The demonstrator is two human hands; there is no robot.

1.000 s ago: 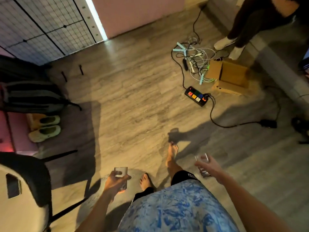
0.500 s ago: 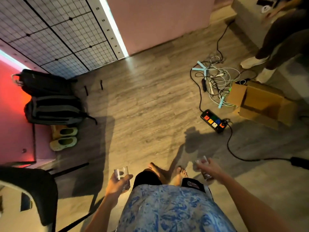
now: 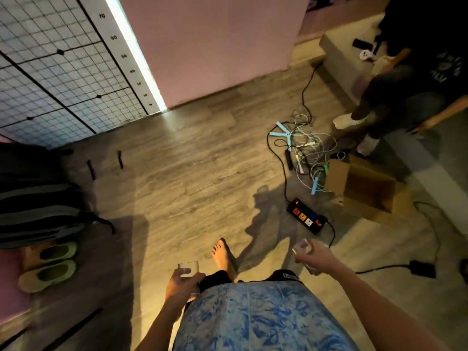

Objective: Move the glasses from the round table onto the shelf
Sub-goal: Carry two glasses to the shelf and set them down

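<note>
Fingers (image 3: 177, 276) of our left hand (image 3: 182, 286) are curled round the left glass (image 3: 188, 267), btm centre of frame. We grip it low on the wall w/ the rim up and free, prob. to keep it level and keep prints off the lip. It reads clear through, so it looks empty.

Fingers (image 3: 305, 260) of our right hand (image 3: 317, 258) wrap the right glass (image 3: 302, 247), btm right of centre. It's tilted outward and blurred, and we can't tell if anything's in it.

So both glasses are in the air at about waist level, one per hand. Neither the round worktop nor the shelf is in view. We judge this as mid-carry, w/ placing not yet begun.

Between the hands our bare foot (image 3: 222, 254) is on the wood floor (image 3: 177, 173).

Right of centre lies a power strip (image 3: 306, 216), w/ a cable tangle (image 3: 306, 153) above it. These are a trip risk w/ both hands full.

Beside the cables an open cardboard box (image 3: 367, 188) lies w/ its flap out. Nothing shows inside, though the interior's dim.

At left edge there's a backpack (image 3: 38, 198), w/ slippers (image 3: 48, 264) below it. A grid panel (image 3: 50, 72) is upper left. Another person's legs (image 3: 395, 97) are upper right.
</note>
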